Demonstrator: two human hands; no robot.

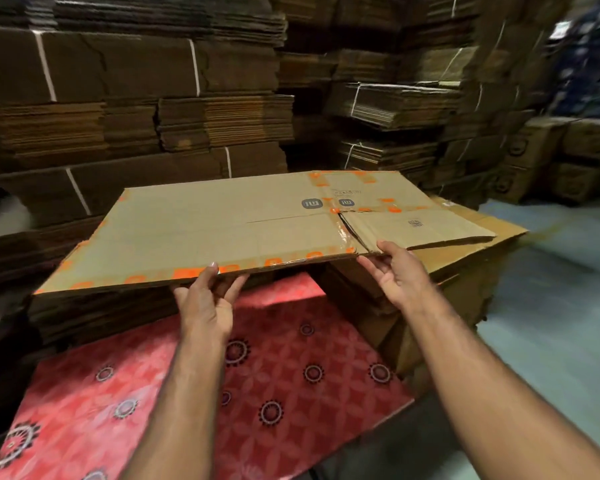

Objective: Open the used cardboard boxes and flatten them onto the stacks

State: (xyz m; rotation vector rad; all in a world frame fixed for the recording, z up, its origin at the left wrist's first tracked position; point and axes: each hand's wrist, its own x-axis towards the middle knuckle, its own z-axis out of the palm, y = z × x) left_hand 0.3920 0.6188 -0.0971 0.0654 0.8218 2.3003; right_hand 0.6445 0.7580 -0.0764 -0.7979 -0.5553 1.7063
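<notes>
Head camera view, looking down and forward past two bare forearms. A flattened box [222,223] of tan cardboard, edged with orange tape, lies level across the middle of the view, held by its near edge. The left hand [207,303] pinches that edge, thumb on top and fingers underneath. The right hand [397,271] grips the same edge further right, thumb on top beside a torn flap, fingers curled below. The box's far part lies over a low stack [94,313] of flattened cardboard on the left and another stack [465,258] on the right; whether it touches them cannot be told. Two small grey logos and a printed code show on the box's top face. Below the hands, between the two stacks, lies a red patterned mat [291,368] with dark round motifs. Behind everything rise tall bundles [125,67] of flat brown cardboard tied with white string. A pale floor [555,306] shows at the right.
</notes>
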